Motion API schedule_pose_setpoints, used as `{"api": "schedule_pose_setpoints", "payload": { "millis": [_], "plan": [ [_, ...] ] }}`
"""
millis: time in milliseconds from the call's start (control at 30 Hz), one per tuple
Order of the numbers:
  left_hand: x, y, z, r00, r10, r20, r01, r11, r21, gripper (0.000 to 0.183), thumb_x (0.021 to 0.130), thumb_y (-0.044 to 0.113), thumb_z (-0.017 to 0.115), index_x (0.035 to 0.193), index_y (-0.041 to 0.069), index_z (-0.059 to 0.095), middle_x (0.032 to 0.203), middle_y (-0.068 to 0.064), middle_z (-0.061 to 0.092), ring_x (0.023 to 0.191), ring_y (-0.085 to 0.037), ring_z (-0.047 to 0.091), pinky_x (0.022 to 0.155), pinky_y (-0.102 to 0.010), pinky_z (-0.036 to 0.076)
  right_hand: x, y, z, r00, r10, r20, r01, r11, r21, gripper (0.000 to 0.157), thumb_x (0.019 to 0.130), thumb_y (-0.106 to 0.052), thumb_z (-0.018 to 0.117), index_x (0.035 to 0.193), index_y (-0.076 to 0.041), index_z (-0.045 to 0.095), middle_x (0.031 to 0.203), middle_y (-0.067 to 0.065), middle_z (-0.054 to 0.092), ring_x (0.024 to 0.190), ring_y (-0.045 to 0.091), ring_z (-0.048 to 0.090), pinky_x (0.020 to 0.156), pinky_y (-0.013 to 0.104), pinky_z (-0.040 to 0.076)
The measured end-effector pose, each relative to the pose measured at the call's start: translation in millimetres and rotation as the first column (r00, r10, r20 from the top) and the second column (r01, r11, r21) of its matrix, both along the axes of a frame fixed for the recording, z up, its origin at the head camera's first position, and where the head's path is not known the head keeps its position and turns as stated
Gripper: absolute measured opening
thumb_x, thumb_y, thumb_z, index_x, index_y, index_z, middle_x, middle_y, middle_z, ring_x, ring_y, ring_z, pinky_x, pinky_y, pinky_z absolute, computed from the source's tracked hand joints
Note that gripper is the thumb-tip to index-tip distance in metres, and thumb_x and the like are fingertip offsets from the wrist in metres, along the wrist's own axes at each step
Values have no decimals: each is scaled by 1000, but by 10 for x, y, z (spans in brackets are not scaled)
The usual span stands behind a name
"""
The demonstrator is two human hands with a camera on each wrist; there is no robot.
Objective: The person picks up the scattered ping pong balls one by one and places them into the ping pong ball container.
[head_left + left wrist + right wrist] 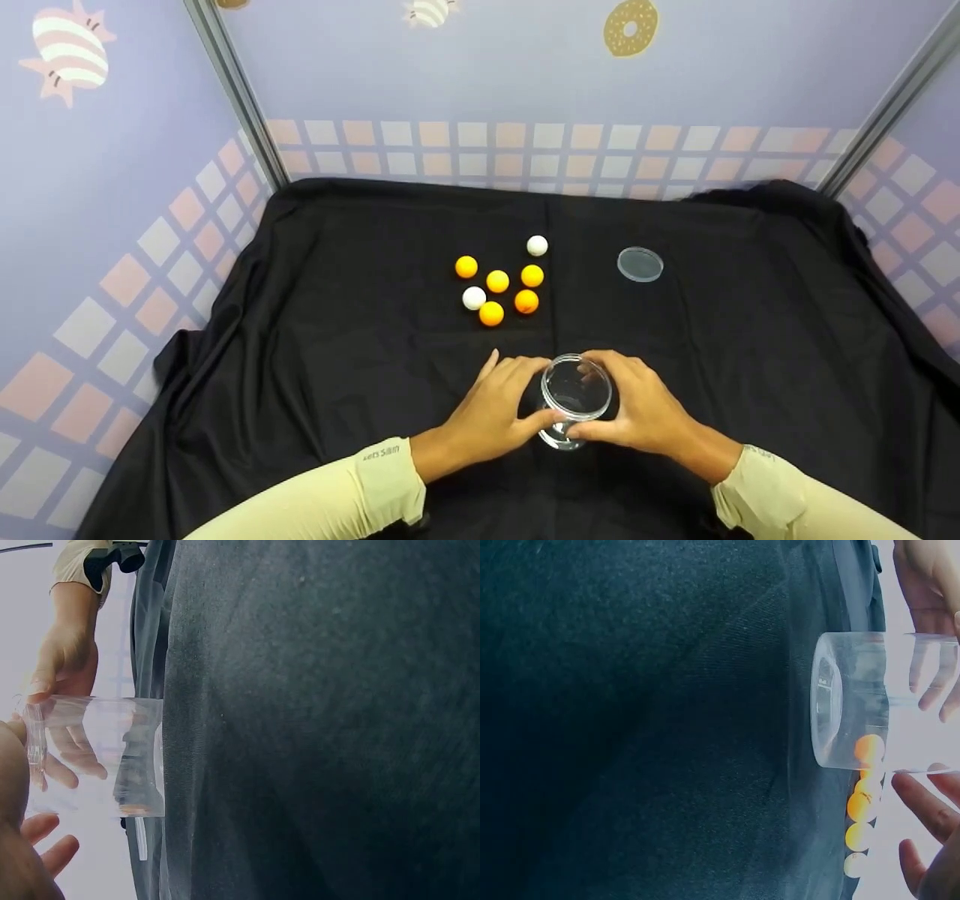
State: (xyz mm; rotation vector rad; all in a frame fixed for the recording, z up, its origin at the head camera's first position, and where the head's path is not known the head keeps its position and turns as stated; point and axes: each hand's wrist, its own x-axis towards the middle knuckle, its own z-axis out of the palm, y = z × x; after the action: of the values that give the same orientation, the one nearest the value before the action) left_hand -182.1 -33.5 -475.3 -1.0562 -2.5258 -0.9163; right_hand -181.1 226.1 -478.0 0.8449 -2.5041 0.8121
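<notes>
Both hands hold a clear round jar point(576, 390) near the front of the table, its open mouth facing up. My left hand point(487, 409) grips the jar's left side near the rim, the thumb in front and fingers behind. From the other side my right hand point(651, 411) grips it the same way. The jar's see-through wall point(97, 750) shows in the left wrist view with nothing inside. Its base point(827, 701) is right at the black cloth in the right wrist view.
Beyond the jar lie several orange balls point(497, 282) and two white balls, one point(537, 245) at the back, the other point(474, 298) among the orange. A clear round lid point(640, 264) lies right of them. Black cloth point(360, 300) covers the table; patterned panels point(525, 75) enclose it.
</notes>
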Motion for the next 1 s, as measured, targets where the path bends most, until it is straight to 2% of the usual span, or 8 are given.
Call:
{"api": "schedule_pose_setpoints", "payload": {
  "millis": [267, 700, 1000],
  "plan": [
    [18, -1, 8, 1000, 1, 3, -1, 1000, 3, 65, 94, 58, 64, 141, 15, 53, 132, 1, 64, 128, -16, 59, 114, -68, 33, -11, -6, -16, 999, 29, -14, -29, 999, -15, 93, 58, -67, 90, 130, -16, 61, 118, -7, 70, 100, 15, 67, 82, 42, 55],
    [9, 2, -3, 999, 15, -29, -16, 1000, -24, 66, 94, 60, 63, 140, 15, 53, 133, 0, 64, 128, -17, 59, 113, -69, 33, 4, 2, -17, 1000, 10, -22, -10, 1000, -13, 92, 59, -67, 89, 131, -16, 61, 117, -8, 69, 97, 13, 66, 79, 40, 55],
    [5, -7, 1, 1000, 12, -17, -12, 1000, -26, 66, 93, 59, 64, 140, 14, 53, 133, 0, 64, 129, -17, 58, 114, -68, 34, -6, -1, -21, 1000, 19, -12, -19, 1000, -7, 93, 59, -65, 91, 132, -16, 60, 119, -7, 69, 99, 15, 66, 81, 41, 55]
  ]
}}
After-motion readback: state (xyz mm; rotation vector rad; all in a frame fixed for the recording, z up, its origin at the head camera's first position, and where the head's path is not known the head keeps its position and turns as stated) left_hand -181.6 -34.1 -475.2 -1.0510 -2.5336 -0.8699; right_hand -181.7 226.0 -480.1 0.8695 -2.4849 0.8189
